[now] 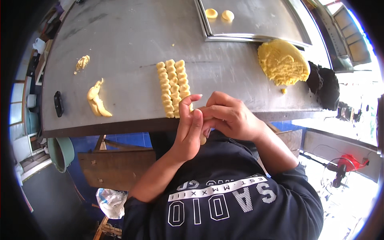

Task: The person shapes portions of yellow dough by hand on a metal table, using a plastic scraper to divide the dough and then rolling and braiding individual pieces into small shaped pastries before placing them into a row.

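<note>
My two hands meet just over the near edge of the metal table, fingers pressed together. The left hand (189, 134) has its thumb raised and index finger bent; a small piece of pale dough (203, 140) shows below its palm side. My right hand (232, 115) is closed with its fingertips against the left, working the same piece, which is mostly hidden. Right behind the left hand lie three rows of small dough balls (171, 82), packed side by side; the hand covers the near end of the right row.
A metal tray (256, 22) holds two flattened dough rounds (227, 15) at the back right. Near it sit a large yellow dough mass (282, 60) and a crumpled black plastic bag (326, 86). Leftward lie a dough strip (96, 100), crumbly dough (83, 63) and a small black object (59, 104).
</note>
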Available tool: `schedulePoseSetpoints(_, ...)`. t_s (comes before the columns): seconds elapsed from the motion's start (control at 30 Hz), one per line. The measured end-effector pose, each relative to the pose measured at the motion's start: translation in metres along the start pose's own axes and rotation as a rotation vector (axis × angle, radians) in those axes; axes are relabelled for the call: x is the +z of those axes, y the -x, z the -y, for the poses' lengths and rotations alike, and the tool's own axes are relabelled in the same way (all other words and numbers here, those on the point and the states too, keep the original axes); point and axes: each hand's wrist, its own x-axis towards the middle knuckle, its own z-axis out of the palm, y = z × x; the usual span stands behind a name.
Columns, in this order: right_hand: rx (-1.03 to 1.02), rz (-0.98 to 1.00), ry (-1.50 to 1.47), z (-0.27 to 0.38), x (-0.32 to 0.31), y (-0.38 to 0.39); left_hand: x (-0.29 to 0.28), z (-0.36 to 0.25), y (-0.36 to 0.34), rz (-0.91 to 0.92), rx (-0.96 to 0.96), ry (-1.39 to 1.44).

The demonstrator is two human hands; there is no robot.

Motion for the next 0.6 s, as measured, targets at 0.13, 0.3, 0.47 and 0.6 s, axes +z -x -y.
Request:
schedulePoseSetpoints(0.13,0.005,-0.032,0.270,0.014,-0.003,0.008,-0.008,0.009,0.012,0.081,0.009,-0.166)
schedulePoseSetpoints(0.3,0.124,-0.208,0.068,0.021,0.030,0.006,-0.001,0.015,0.021,0.056,0.032,-0.110)
schedulePoseSetpoints(0.47,0.276,-0.271,0.236,0.000,0.041,-0.004,-0.008,0.000,0.031,0.055,0.132,-0.518)
schedulePoseSetpoints(0.6,0.336,-0.100,0.382,-0.006,0.037,-0.002,-0.021,-0.010,0.038,0.109,0.072,-0.533)
